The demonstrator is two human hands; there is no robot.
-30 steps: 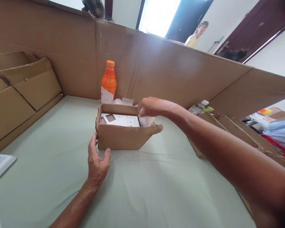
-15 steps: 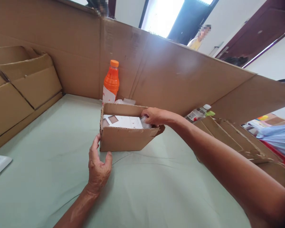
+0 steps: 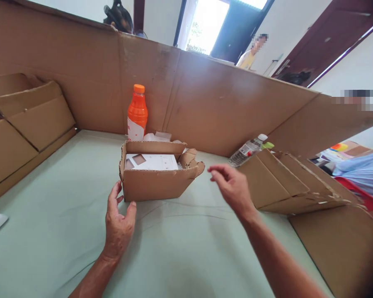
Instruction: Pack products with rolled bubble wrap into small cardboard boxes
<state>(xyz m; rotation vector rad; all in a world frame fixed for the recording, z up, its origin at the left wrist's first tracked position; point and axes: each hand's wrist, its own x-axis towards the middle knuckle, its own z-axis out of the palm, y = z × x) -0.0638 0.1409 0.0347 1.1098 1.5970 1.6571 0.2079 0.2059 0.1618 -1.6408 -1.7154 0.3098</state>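
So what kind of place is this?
It looks like a makeshift work spot inside a room, though I can't be sure. A tall cardboard wall stands behind a green cloth, an open cardboard box sits on it, and a dark red door shows beyond.

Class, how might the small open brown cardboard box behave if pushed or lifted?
The small open brown cardboard box would probably slide rather than roll, given its flat sides. The thin, ragged cardboard flap at its right end might bend if gripped. The white rectangular item inside may add weight.
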